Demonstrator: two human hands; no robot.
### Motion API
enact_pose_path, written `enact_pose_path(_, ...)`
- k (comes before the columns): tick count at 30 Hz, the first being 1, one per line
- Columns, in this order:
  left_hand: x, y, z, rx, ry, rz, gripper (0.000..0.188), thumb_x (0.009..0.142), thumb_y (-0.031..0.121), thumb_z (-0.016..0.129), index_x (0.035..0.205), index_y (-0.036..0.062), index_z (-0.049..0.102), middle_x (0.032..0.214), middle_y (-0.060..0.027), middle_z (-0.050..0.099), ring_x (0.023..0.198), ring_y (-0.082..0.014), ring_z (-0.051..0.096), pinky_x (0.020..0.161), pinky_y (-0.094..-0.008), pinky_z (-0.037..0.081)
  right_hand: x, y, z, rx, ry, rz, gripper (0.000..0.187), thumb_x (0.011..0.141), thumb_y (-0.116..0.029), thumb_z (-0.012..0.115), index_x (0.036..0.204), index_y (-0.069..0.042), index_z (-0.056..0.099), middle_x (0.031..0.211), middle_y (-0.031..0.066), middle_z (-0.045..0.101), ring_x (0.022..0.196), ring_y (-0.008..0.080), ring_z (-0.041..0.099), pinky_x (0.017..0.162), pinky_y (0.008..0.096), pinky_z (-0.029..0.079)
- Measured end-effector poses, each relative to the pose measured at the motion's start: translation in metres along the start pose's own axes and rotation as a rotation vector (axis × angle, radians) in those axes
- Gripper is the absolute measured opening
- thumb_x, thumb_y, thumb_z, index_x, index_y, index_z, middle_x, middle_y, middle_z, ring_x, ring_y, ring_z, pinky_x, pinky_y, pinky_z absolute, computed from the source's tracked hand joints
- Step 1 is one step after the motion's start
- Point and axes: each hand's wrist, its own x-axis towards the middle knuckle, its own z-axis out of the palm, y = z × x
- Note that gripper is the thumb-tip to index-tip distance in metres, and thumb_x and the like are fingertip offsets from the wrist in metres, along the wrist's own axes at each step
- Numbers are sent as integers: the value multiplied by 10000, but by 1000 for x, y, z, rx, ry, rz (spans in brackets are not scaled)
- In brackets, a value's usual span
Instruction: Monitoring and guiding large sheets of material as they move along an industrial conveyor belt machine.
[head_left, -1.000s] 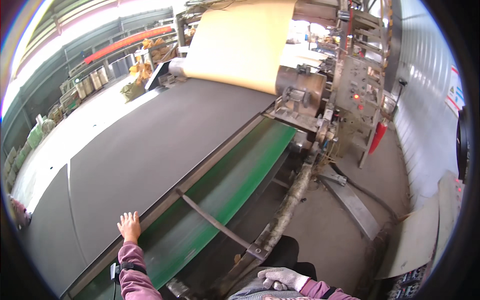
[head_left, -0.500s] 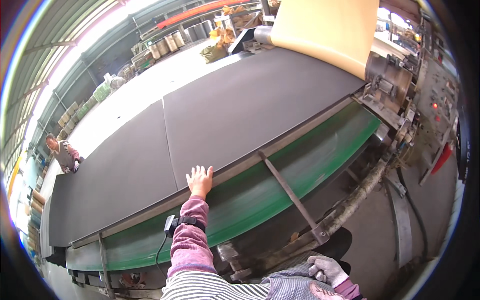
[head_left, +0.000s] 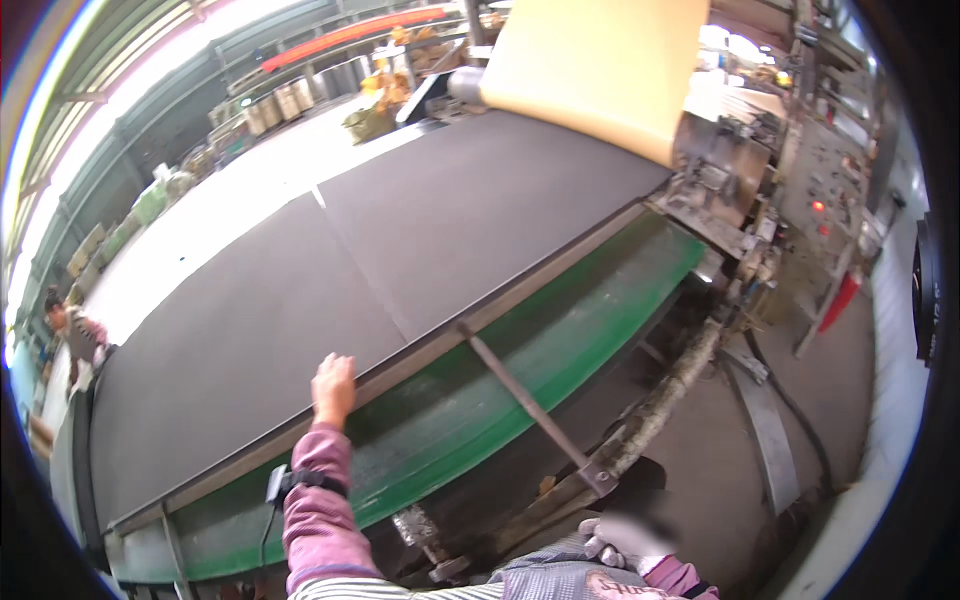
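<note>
So compared with half a second back, the view has swung a bit: the left hand point(head_left: 334, 388) sits in much the same spot on the near edge of the dark sheet point(head_left: 300, 300), but its fingers now look pressed together and flat on the surface rather than spread. It's open, palm down, not gripping anything, just resting on the edge where the dark sheet meets the green machine frame point(head_left: 520, 370). The pink sleeve has a small black device point(head_left: 280, 484) strapped at the wrist with a cable hanging off it.

The right hand point(head_left: 620, 543) is down at the bottom in a light glove, held close to the body. It's blurry, so I can't tell if it's closed on anything or loose.

The dark sheet covers most of the long counter, with a thin seam point(head_left: 365, 265) running across it. At the far end a tan sheet point(head_left: 600, 70) hangs down off a roller. A rusty diagonal bar point(head_left: 525, 400) crosses the green frame.

Stuff around: sacks and boxes point(head_left: 290, 100) stacked along the far wall, greenish bundles point(head_left: 150, 200) at the left, a long red-orange pipe point(head_left: 350, 35) up top, a grey control panel point(head_left: 830, 190) with a red light on the right. Another person point(head_left: 75, 335) stands at the far left end.
</note>
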Motion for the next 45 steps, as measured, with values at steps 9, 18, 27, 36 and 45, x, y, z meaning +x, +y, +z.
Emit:
enact_pose_path(9,-83,-105,-23,104,-293,-693,427,900,363,412,920,-11,619,887,-185,585,859,-338,548,739,-438,447,22,38,-30,-36,-40,-121,248,886,-184,457,1074,-68,570,672,27,617,382,38,435,312,176,314)
enact_pose_path(18,-14,-25,4,-8,-279,-220,292,898,335,406,924,132,615,810,-133,611,778,-319,562,708,-433,439,31,43,-27,-64,-32,-134,245,882,-200,460,1057,-69,570,669,23,604,382,43,422,316,175,316)
enact_pose_path(27,-35,-41,-21,308,-300,-573,335,936,312,340,962,122,614,755,-117,625,727,-284,624,619,-401,503,49,60,-45,-4,33,-192,259,880,-183,458,1070,-40,560,688,26,610,396,48,434,339,174,335)
enact_pose_path(36,-83,-81,-39,-124,-153,-731,484,844,362,505,584,-38,585,693,-211,563,705,-348,545,671,-445,410,34,41,-28,-65,21,-113,273,887,-175,449,1094,-35,560,692,36,619,387,46,443,330,178,339)
enact_pose_path(45,12,49,-34,-254,-103,-373,421,780,393,552,668,1,656,754,-149,595,805,-308,543,774,-388,425,42,42,-36,-65,-2,-110,266,869,-198,478,1064,-47,578,675,26,617,384,43,437,326,173,330)
